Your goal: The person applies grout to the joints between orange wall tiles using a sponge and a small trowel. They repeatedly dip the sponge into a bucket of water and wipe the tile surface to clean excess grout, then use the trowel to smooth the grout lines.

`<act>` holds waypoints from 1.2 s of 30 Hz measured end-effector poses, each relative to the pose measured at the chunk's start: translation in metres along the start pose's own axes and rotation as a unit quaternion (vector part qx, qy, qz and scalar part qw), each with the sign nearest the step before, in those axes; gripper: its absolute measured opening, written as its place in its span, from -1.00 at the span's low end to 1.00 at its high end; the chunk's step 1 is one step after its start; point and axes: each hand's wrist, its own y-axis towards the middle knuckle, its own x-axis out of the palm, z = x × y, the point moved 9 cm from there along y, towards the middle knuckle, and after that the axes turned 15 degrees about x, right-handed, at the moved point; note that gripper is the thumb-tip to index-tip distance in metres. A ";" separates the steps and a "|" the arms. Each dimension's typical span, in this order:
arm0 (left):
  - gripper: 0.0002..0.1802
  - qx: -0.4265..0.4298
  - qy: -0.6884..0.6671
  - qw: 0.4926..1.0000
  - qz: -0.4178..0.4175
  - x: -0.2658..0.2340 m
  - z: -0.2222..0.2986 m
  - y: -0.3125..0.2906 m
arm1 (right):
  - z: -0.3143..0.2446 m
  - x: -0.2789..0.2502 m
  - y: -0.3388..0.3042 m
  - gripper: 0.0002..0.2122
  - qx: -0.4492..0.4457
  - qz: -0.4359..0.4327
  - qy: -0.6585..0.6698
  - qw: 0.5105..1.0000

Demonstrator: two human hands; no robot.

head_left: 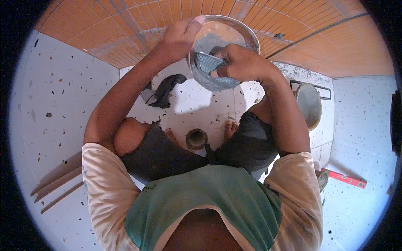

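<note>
My left hand grips the rim of a round bowl at the top middle, its thumb lying along the edge. The bowl is tilted toward me. Wet grey paste coats its inside. My right hand is closed on a small flat grey scraper with a ridged face, held over the bowl. Its fingers partly cover the scraper and the far side of the paste.
Ahead rises an orange wall with grid lines. On the speckled floor lie a dark cloth and a round hollow container between my feet. To the right are another bowl and a red spirit level. Wooden strips lie left.
</note>
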 end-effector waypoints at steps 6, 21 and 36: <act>-0.45 -0.083 -0.028 0.996 0.017 -0.003 -0.015 -0.003 | -0.006 0.006 0.003 -0.68 -0.031 -0.029 0.075 0.996; -0.34 -0.167 0.050 0.985 0.003 -0.011 -0.039 -0.015 | 0.005 -0.095 -0.050 -0.67 -0.206 0.054 0.597 0.773; -0.48 -0.119 -0.073 0.989 -0.049 -0.002 -0.013 -0.006 | -0.086 -0.173 -0.125 -0.71 -0.211 0.736 -0.078 0.638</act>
